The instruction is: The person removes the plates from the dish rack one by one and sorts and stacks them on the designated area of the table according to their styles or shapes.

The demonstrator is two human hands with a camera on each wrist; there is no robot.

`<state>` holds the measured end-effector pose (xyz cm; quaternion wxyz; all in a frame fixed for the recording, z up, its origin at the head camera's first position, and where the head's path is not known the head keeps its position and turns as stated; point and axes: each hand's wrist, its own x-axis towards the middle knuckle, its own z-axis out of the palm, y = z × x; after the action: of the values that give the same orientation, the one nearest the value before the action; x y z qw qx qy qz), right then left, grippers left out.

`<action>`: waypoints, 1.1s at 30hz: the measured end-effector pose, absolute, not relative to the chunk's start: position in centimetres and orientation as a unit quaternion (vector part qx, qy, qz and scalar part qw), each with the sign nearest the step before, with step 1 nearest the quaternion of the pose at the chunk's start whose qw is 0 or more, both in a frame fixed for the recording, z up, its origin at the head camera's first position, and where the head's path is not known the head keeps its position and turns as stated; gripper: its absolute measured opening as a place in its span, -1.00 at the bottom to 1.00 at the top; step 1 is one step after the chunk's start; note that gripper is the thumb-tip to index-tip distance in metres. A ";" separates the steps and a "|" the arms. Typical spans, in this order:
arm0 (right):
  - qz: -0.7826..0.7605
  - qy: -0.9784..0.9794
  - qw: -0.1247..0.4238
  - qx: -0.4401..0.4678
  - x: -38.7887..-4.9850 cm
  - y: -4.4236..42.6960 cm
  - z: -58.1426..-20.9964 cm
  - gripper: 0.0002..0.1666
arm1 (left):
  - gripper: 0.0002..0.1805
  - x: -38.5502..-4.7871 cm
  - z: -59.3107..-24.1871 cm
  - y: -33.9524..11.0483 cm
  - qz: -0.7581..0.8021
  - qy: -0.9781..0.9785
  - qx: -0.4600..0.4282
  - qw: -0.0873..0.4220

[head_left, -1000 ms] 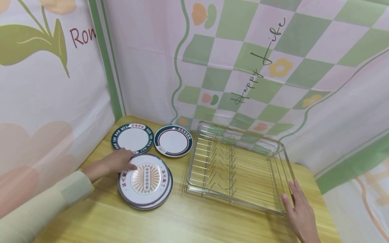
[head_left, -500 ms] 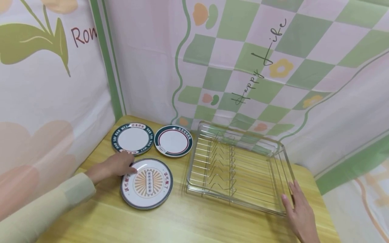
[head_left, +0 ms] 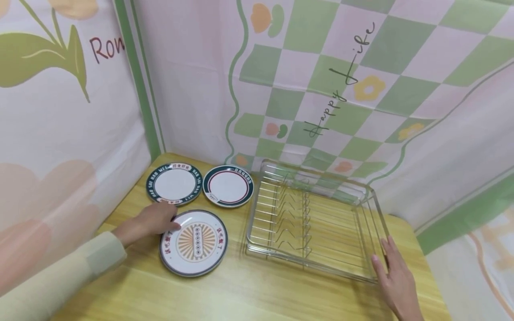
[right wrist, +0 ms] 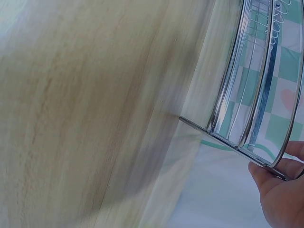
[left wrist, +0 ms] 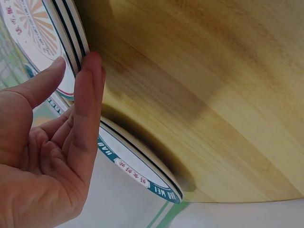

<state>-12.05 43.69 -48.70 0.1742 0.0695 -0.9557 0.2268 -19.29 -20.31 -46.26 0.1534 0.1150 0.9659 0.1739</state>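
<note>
White plates with a sunburst pattern and red lettering [head_left: 196,245] lie stacked on the wooden table, edges lined up. My left hand [head_left: 154,218] holds the stack's upper left rim. In the left wrist view its thumb [left wrist: 50,80] lies over the top plate and the fingers are against the stacked rims. At the right, my right hand [head_left: 395,276] grips the right end of a metal wire dish rack [head_left: 301,256]. The right wrist view shows the thumb [right wrist: 260,175] and fingers around the rack's end wire.
Behind the stack lie a green-rimmed plate with white lettering [head_left: 154,196] and a second green-rimmed plate with a red inner ring [head_left: 229,185]. Patterned cloth [head_left: 192,89] hangs behind and left of the wooden table [head_left: 281,290].
The top sunburst plate has shifted slightly right and toward the front, so it now lines up with those beneath. My left hand moved with it; my right hand stayed on the rack.
</note>
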 end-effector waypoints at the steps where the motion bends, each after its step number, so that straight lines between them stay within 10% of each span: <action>1: 0.227 -0.956 0.174 0.070 -12.1 43.6 -48.7 -0.27 | -0.72 -19.2 -46.2 -20.4 0.173 0.966 0.115 0.152; 14: 0.225 -0.958 0.162 0.073 -12.2 43.6 -48.3 -0.23 | -0.69 -19.0 -45.3 -20.2 0.150 0.972 0.096 0.152; 33: 0.111 -0.979 0.103 0.134 -12.8 42.4 -42.2 -0.13 | -0.26 -20.2 -38.5 -17.7 0.132 0.983 0.125 -0.010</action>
<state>-12.84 42.38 -42.23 0.1027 0.1341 -0.9793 0.1112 -20.24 -17.72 -38.47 -0.0102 0.1245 0.9834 0.1317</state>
